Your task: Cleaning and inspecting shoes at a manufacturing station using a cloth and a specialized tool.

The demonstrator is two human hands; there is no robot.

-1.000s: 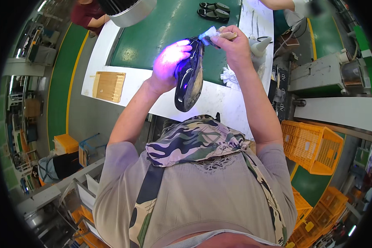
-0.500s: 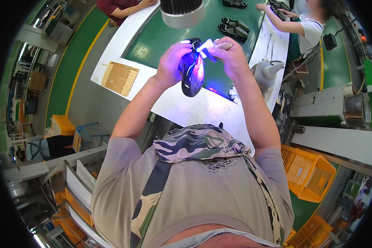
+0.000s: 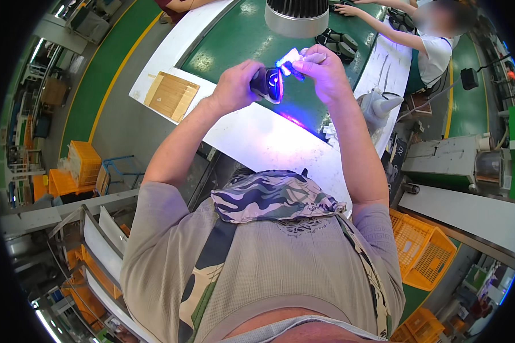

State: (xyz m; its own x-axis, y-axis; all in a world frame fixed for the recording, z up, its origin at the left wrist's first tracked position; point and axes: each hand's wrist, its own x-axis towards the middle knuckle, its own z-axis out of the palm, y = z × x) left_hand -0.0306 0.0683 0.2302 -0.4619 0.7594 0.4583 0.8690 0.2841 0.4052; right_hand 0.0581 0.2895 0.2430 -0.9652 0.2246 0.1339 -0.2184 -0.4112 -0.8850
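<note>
**Both hands raised on a dark shoe under violet light**

Head view: the left hand (image 3: 234, 86) is wrapped tight around a dark shoe (image 3: 267, 84), held up above the green conveyor belt (image 3: 234, 46). The right hand (image 3: 323, 71) has its fingers pinched together on a small glowing blue-violet tool (image 3: 286, 60), touching the shoe's far right end. A lamp (image 3: 296, 16) hangs just beyond. Farther right, more dark shoes (image 3: 339, 43) lie on the belt near a co-worker's hand (image 3: 344, 10). A cardboard sheet (image 3: 170, 95) rests on the white table edge (image 3: 257, 143), left of the hands
</note>
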